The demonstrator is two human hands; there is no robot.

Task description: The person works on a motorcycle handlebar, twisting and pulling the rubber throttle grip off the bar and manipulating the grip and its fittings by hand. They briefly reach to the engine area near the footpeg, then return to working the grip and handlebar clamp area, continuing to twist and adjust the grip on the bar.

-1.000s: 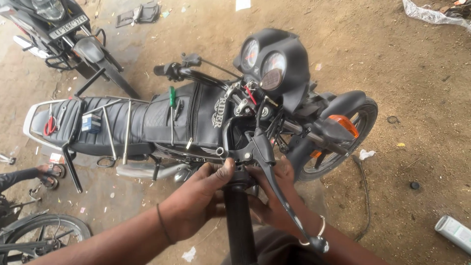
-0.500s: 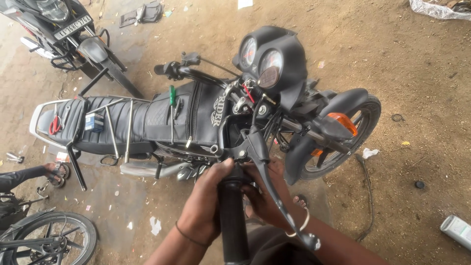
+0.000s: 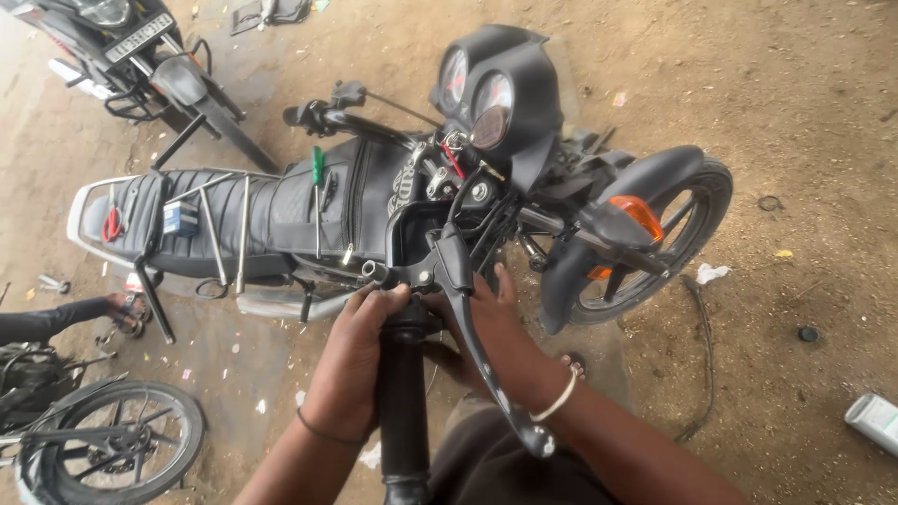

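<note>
While the left hand (image 3: pixel 351 360) wraps its fingers (image 3: pixel 379 301) shut around the black grip (image 3: pixel 404 393), the right hand (image 3: pixel 491 332) lies open against the lever (image 3: pixel 477 341) mount. Both work at the motorcycle's (image 3: pixel 374 201) handlebar, above dirt ground (image 3: pixel 795 122).

- One view only — head-worn camera, pitched steeply down from above the near handlebar grip (image 3: pixel 404 393).
- Faces across the black motorcycle (image 3: pixel 374 206), which lies crosswise: front wheel (image 3: pixel 655 243) right, seat (image 3: pixel 196 220) left.
- Close range — left hand (image 3: pixel 351 365) and right hand (image 3: pixel 491 332) fill lower centre.
- Dirt ground (image 3: pixel 795 112) fills the background; no second view, so no overlap.
</note>
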